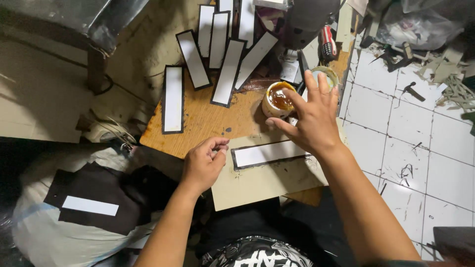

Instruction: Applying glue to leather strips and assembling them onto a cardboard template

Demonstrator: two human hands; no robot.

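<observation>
A white strip backed with black material (pixel 267 153) lies on a beige card board (pixel 257 183) at the near edge of a low wooden table (pixel 208 121). My left hand (pixel 204 163) rests curled at the strip's left end, fingers bent, holding nothing that I can see. My right hand (pixel 309 116) hovers with fingers spread above the strip's right end, just beside a small pot of brown glue (pixel 278 98). A second round container (pixel 326 75) is partly hidden behind my right fingers.
Several finished white-and-black strips (pixel 173 99) lie fanned across the table's far side. A dark machine (pixel 307 20) stands at the back. A black piece with a white strip (pixel 91 205) lies on a bag at left. White tiled floor with scraps (pixel 445 74) lies at right.
</observation>
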